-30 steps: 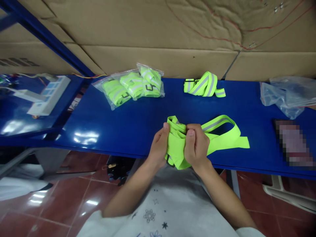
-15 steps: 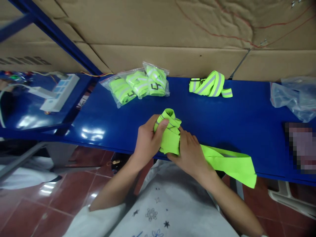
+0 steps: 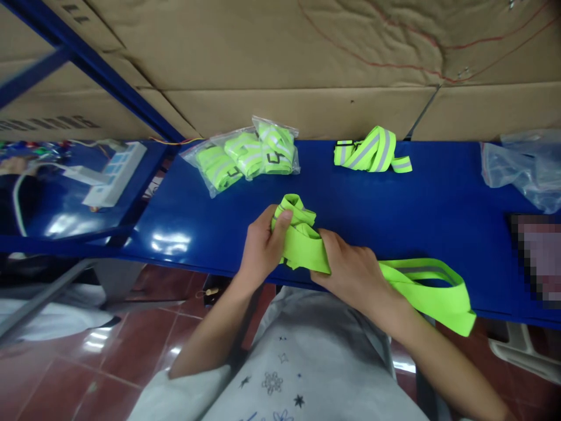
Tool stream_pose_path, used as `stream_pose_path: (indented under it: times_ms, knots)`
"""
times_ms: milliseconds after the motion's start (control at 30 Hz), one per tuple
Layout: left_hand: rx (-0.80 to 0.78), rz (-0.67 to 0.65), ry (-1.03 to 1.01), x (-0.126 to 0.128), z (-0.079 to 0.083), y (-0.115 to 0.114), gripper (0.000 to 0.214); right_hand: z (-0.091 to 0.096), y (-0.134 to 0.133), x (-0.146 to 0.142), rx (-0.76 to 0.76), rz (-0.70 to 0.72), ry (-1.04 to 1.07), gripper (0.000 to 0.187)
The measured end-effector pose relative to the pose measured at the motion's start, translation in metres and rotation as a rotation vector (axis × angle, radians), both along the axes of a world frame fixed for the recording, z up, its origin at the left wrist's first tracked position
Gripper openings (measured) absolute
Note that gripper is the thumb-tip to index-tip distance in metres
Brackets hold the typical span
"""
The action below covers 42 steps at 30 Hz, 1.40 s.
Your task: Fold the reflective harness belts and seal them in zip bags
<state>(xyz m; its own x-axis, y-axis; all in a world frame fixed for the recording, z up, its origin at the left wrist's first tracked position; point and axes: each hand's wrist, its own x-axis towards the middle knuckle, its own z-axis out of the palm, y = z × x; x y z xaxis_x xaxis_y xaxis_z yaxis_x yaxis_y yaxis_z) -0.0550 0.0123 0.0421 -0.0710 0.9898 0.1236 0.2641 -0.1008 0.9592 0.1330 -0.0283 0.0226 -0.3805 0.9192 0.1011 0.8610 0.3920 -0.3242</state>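
Observation:
A neon yellow-green reflective strap [image 3: 304,248] is partly wound into a roll near the table's front edge. My left hand [image 3: 263,248] is closed around the roll, its thumb pressed on top. Fingers wrapped about the strap a short way to the right, my right hand [image 3: 350,266] grips the flat stretch leading from the roll. Past that hand the loose end loops over the table and its front edge. Further back lies another wound reflective strap [image 3: 372,153] with a black buckle. Several similar straps in clear plastic bags [image 3: 245,155] lie to its left.
The blue table [image 3: 210,234] backs onto a cardboard wall [image 3: 272,52]. Clear plastic bags [image 3: 512,175] lie at the right, near a pixelated item [image 3: 541,257]. At the left are a white power strip [image 3: 116,175] and another person's hand [image 3: 17,165].
My right hand has moved right, drawing out a longer flat stretch of strap from the roll. The trailing loop has shifted right and opened wider. My left hand keeps its hold.

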Motion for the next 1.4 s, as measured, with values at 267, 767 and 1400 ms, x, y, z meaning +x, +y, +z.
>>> stream_pose_path:
  times_ms: [267, 767, 1400]
  knots:
    - [-0.439, -0.062, -0.448, 0.026, -0.022, -0.013, 0.056, -0.004, 0.002, 0.0, 0.336, 0.029, -0.112, 0.035]
    - [-0.151, -0.223, -0.294, 0.043, -0.023, -0.029, 0.079, -0.004, 0.003, -0.009, 0.4, -0.153, -0.086, 0.021]
    - [-0.192, -0.201, -0.562, 0.036, -0.026, -0.033, 0.069, 0.02, -0.008, 0.002, 0.314, -0.067, -0.176, 0.047]
